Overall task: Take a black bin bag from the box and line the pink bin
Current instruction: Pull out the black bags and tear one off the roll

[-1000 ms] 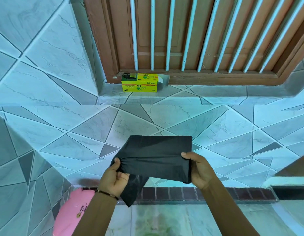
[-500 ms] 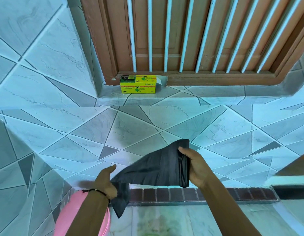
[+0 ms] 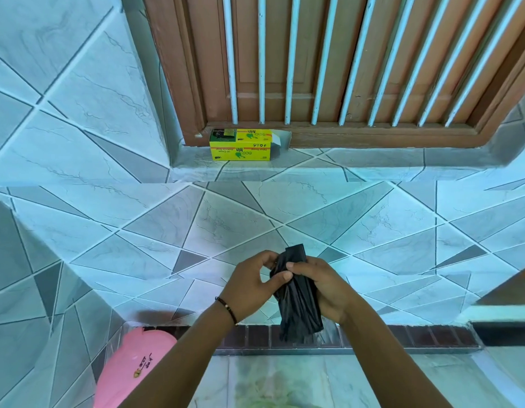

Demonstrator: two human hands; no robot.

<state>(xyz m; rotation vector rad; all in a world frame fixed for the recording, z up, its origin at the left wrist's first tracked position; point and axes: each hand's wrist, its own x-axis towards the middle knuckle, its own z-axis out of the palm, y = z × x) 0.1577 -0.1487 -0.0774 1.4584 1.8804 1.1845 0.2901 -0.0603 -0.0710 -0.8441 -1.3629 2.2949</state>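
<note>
A black bin bag (image 3: 298, 301), bunched into a narrow folded strip, hangs between my hands in front of the tiled wall. My right hand (image 3: 323, 288) grips its upper part, thumb across the front. My left hand (image 3: 251, 285) pinches the top of the bag with its fingertips. The yellow bag box (image 3: 240, 144) lies on the window ledge above, its right end flap open. The pink bin (image 3: 132, 371) stands on the floor at lower left, partly hidden by my left forearm.
A wooden window frame with white bars (image 3: 314, 69) fills the top. The tiled ledge (image 3: 373, 166) juts out below it. A dark brick skirting (image 3: 417, 337) runs along the wall's foot, above the pale floor (image 3: 285, 384).
The bag was spread wide between my hands; now it is gathered into a narrow bundle. My left hand has moved right and up to meet my right hand.
</note>
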